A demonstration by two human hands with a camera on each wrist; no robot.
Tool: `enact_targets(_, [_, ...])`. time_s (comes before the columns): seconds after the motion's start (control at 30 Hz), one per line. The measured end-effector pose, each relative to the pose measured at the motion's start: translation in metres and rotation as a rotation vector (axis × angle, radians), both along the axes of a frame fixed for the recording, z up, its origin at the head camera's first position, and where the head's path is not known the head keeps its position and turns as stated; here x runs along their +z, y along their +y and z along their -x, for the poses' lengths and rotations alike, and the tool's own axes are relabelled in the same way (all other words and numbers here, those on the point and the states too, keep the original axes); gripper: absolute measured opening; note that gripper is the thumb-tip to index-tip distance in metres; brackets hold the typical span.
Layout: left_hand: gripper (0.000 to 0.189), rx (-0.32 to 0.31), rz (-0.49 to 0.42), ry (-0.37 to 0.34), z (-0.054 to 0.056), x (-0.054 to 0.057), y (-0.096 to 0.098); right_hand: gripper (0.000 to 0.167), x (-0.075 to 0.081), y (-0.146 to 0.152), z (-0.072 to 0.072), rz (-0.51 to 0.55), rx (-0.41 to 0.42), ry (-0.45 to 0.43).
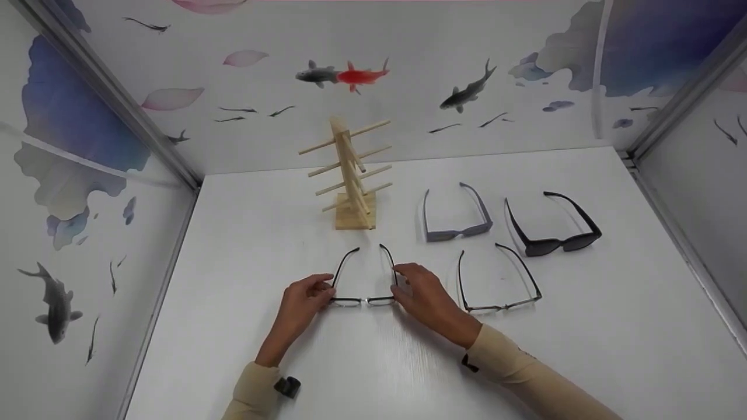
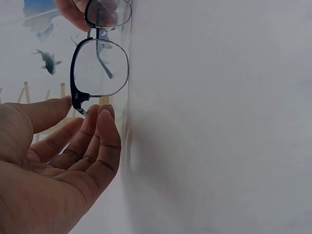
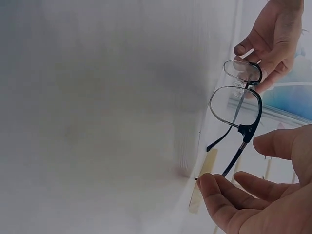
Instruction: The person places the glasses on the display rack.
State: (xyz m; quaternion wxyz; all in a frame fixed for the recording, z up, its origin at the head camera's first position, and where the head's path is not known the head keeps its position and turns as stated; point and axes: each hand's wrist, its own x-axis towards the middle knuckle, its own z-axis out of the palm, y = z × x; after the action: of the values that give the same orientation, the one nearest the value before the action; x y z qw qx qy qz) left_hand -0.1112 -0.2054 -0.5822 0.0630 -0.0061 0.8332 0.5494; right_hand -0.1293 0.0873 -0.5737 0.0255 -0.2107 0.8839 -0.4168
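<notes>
A pair of dark-browed eyeglasses (image 1: pixel 380 301) with clear lenses is between both hands, temples unfolded toward the far wall. My left hand (image 1: pixel 300 304) pinches its left hinge corner with thumb and fingertips; in the left wrist view the thumb lies against the dark rim (image 2: pixel 74 78). On the opposite side, my right hand (image 1: pixel 430 298) holds the frame, thumb by the hinge corner and fingers along the right temple (image 3: pixel 234 160). The lenses stand upright just over the white table (image 1: pixel 373 373). Beyond them stands a wooden eyeglass rack (image 1: pixel 349 169), its pegs bare.
To the right lie three more pairs with temples unfolded: grey-blue glasses (image 1: pixel 457 235), black sunglasses (image 1: pixel 543 247) and thin dark-framed glasses (image 1: pixel 536 284). The thin pair lies close to the right hand. Printed wall panels (image 1: pixel 408 35) enclose the table at the back and sides.
</notes>
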Motion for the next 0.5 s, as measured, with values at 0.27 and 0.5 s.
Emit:
enact_targets(0.27, [0.031,-0.001,0.011,0.012,-0.0017,-0.0017,-0.0005,0.037,-0.0046,-0.0038,0.0,0.014,-0.018,-0.034])
enact_targets(0.5, [0.031,-0.006,-0.023,0.0,-0.0015,-0.0043,-0.001,0.038,-0.0062,-0.0044,0.0017,0.035,-0.005,-0.009])
